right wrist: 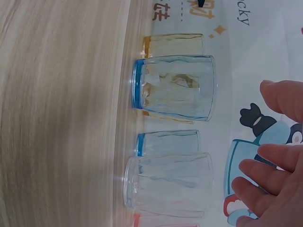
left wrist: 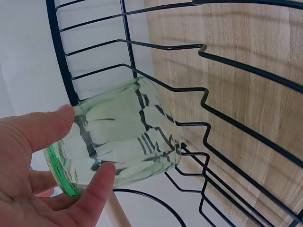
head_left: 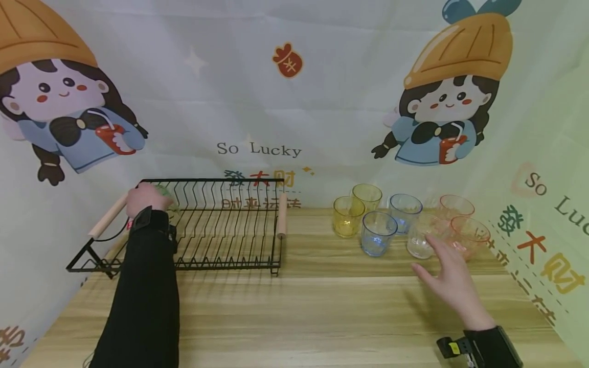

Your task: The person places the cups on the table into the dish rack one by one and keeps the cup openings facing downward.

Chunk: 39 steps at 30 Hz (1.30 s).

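Black sleeve, black wrist gear and two bare hands, as my feed shows them.
I make out a long, plain black sleeve (head_left: 142, 301) with a matte surface, widening from the wrist of the left hand (head_left: 146, 199) toward the elbow. A black wrist unit (head_left: 143, 219) sits at its narrow end, squarish on top, with a smaller dark piece on the side. At the right hand (head_left: 448, 276) I see a black cuff (head_left: 485, 341) with a smooth, dark, rounded edge, and a small black module (head_left: 444, 347) jutting from it, marked by a bright yellow label (head_left: 454, 348).
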Each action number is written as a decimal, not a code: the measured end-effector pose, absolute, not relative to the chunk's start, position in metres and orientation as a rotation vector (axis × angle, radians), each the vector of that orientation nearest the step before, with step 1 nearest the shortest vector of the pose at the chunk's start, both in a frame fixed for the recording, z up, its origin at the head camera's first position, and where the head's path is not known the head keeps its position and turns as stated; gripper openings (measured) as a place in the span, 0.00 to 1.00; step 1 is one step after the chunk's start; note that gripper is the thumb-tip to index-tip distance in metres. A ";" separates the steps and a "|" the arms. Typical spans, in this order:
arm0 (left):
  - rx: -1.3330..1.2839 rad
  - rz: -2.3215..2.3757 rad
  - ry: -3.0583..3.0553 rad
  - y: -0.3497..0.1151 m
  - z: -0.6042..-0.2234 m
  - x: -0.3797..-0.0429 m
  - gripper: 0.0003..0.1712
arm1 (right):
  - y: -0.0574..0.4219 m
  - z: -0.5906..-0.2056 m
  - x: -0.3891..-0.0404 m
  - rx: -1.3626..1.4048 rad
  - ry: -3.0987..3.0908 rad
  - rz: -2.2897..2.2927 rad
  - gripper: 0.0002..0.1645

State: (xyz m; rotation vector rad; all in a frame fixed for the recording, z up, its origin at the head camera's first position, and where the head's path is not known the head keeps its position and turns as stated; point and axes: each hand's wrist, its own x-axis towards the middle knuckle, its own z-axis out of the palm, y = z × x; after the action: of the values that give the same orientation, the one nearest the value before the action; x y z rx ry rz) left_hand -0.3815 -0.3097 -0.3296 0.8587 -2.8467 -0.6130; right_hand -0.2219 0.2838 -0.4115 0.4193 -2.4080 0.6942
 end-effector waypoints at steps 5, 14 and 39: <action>0.845 -0.679 -2.823 -0.308 -0.329 -0.378 0.33 | 0.283 -0.409 -0.222 0.425 -2.409 0.695 0.43; 0.779 -0.714 -2.846 -0.309 -0.322 -0.371 0.34 | 0.282 -0.399 -0.226 0.445 -2.409 0.700 0.43; 0.462 -0.532 -2.895 -0.281 -0.287 -0.368 0.34 | 0.278 -0.380 -0.242 0.438 -2.507 0.589 0.43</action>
State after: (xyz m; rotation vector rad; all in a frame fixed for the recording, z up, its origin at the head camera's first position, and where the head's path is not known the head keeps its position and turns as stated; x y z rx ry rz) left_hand -0.3679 -0.2805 -0.2872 0.4618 -2.8948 -0.5323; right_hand -0.2418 0.2775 -0.3802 0.4378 -2.5074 0.5886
